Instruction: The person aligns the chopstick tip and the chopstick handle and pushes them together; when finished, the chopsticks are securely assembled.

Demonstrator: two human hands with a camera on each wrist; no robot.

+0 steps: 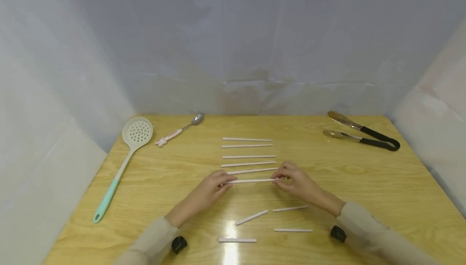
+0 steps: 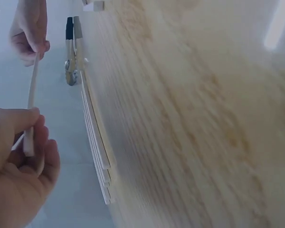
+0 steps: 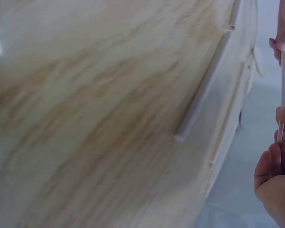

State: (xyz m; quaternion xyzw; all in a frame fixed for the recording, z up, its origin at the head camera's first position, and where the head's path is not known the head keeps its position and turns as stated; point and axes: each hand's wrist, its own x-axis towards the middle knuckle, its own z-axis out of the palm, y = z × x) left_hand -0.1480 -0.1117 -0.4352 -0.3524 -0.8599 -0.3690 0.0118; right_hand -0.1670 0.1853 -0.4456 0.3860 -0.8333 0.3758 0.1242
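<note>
Both hands hold one slim whitish chopstick (image 1: 253,181) level above the table, one at each end. My left hand (image 1: 210,189) pinches its left end between thumb and fingers, and the thicker squared end shows in the left wrist view. At the other end, my right hand (image 1: 299,183) pinches the tip. Just beyond the hands, several like chopsticks (image 1: 249,157) lie in a row, roughly parallel. Nearer the body lie several shorter stick pieces, among them a slanted piece (image 1: 252,217), a right-hand piece (image 1: 293,230) and a front piece (image 1: 238,240).
A slotted skimmer (image 1: 125,164) with a mint handle lies at the left. Beside it is a spoon (image 1: 180,130) with a rabbit-figure handle. Black-handled tongs (image 1: 375,135) lie spread at the back right. Pale sheeting (image 1: 247,46) walls the wooden table (image 1: 364,176) at back and sides.
</note>
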